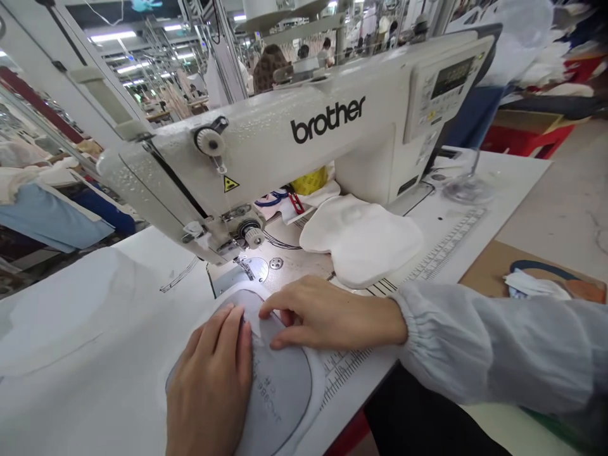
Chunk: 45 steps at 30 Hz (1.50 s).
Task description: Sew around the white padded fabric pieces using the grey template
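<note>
A white Brother sewing machine (327, 136) stands across the table, its needle and presser foot (247, 266) just beyond my hands. A grey rounded template (280, 380) lies on white fabric (95, 329) in front of the needle. My left hand (211, 386) rests flat on the template, fingers together and stretched out. My right hand (323, 313) lies over the template's upper edge, fingers bent and pressing the material down; a pale blue sleeve covers that arm.
A stack of white rounded fabric pieces (363, 237) lies right of the needle on the machine bed. A yellow object (308, 180) and a red tool sit behind the arm. A printed ruler (441, 247) runs along the table. Other workers and stations show in the background.
</note>
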Tool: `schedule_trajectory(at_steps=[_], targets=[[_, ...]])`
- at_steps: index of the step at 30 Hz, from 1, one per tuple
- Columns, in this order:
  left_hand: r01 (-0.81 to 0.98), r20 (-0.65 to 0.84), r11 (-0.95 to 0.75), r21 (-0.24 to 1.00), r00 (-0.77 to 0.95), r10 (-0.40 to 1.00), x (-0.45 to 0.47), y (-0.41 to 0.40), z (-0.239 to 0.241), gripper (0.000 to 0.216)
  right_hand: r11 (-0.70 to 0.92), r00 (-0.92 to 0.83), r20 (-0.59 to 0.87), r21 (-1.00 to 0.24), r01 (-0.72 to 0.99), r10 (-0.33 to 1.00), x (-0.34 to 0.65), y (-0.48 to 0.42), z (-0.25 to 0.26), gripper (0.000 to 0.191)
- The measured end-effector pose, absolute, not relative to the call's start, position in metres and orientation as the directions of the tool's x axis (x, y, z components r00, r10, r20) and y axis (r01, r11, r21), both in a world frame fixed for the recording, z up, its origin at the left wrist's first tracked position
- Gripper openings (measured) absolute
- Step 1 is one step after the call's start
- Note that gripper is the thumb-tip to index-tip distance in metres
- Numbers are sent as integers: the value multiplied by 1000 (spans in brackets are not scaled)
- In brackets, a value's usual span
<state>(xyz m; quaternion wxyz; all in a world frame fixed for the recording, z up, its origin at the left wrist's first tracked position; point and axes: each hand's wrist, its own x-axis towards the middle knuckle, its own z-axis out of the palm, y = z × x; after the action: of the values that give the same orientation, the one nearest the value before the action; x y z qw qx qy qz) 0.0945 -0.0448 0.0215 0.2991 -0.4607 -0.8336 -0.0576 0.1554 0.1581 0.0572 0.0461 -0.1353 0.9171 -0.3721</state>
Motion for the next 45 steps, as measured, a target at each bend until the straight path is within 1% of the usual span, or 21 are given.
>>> schedule_trajectory(at_steps=[2, 5, 7, 9, 11, 12, 14, 16, 17, 19, 21, 23, 27, 31, 34, 37, 42, 45], targets=[[809, 546, 564, -166, -401, 736, 94, -47, 21, 32, 745, -957, 24, -622, -241, -290, 157, 156, 57, 32], [827, 546, 541, -154, -386, 744, 93, -50, 21, 33, 868, -951, 34, -401, -293, -306, 162, 149, 55, 32], [853, 552, 500, -149, -347, 758, 93, -49, 22, 32, 907, -950, 44, -288, -307, -308, 165, 145, 53, 35], [879, 553, 451, -153, -302, 777, 93, -48, 23, 31, 923, -953, 56, -239, -303, -298, 168, 143, 51, 37], [887, 531, 437, -151, -300, 792, 95, -47, 24, 35, 926, -953, 63, -222, -304, -298, 172, 146, 50, 39], [881, 513, 451, -145, -323, 795, 96, -48, 24, 37, 918, -947, 67, -231, -322, -315, 175, 150, 50, 40], [862, 474, 493, -120, -386, 791, 98, -50, 24, 43, 862, -907, 113, -285, -420, -405, 182, 161, 49, 41], [844, 447, 529, -82, -443, 777, 100, -53, 23, 47, 766, -827, 225, -311, -562, -515, 193, 172, 46, 43], [838, 441, 542, -62, -464, 768, 101, -54, 22, 48, 730, -779, 288, -278, -624, -557, 198, 176, 44, 41], [826, 431, 562, -25, -499, 752, 102, -55, 21, 50, 695, -684, 382, -134, -706, -621, 208, 181, 40, 28], [815, 426, 580, 1, -525, 737, 102, -55, 20, 53, 681, -611, 427, 15, -732, -666, 213, 180, 36, 17], [820, 418, 572, 10, -523, 743, 103, -55, 20, 59, 673, -577, 447, 80, -735, -684, 215, 176, 33, 18], [866, 393, 500, -15, -455, 799, 105, -57, 21, 70, 682, -594, 455, 44, -730, -664, 212, 172, 33, 15], [881, 385, 470, -47, -418, 823, 105, -59, 21, 73, 677, -609, 431, 8, -736, -666, 212, 172, 34, 14], [883, 382, 466, -48, -415, 826, 105, -60, 19, 72, 696, -618, 446, 16, -718, -648, 217, 172, 33, 16], [876, 371, 482, -23, -440, 818, 105, -62, 16, 71, 704, -612, 474, 24, -710, -633, 222, 171, 32, 19], [868, 342, 496, 18, -471, 813, 104, -64, 15, 65, 710, -632, 478, -22, -703, -611, 232, 168, 31, 20], [879, 324, 476, 6, -452, 831, 104, -65, 18, 64, 729, -663, 465, -53, -682, -587, 240, 166, 28, 22]])
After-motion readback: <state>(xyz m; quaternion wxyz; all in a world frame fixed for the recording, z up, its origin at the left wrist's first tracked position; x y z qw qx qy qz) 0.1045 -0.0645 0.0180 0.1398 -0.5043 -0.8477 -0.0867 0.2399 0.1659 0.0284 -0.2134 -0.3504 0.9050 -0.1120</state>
